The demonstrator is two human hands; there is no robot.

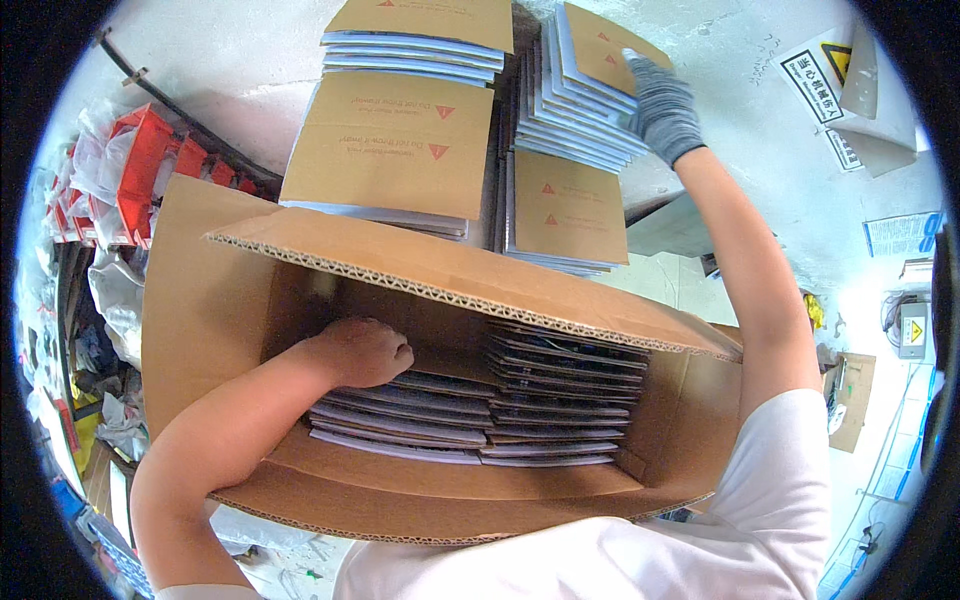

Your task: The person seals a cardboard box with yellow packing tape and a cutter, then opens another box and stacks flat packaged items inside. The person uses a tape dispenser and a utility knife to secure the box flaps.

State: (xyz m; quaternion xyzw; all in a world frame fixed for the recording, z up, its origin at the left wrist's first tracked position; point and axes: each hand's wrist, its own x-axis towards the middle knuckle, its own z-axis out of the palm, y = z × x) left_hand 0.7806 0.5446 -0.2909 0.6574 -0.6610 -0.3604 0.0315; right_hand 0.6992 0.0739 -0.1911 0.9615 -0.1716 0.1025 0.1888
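A large open cardboard box (560, 510) stands in front of me, with two stacks of thin flat pieces inside, the left stack (390, 425) and the right stack (565, 400). My left hand (365, 352), bare, is closed above the left stack within the box; its underside is hidden. Beyond the box, my right hand (665, 108) wears a grey knit glove. It lies at the right edge of a tall stack of flat brown-topped packs (575, 120), fingers stretched along the top pack (610, 50); its thumb is hidden.
More flat packs with brown covers (390, 140) are piled behind the box. Red bins (145, 165) with clear plastic bags stand at the left. A warning sign (815, 80) is at the upper right. The box's far flap (470, 265) rises between my hands.
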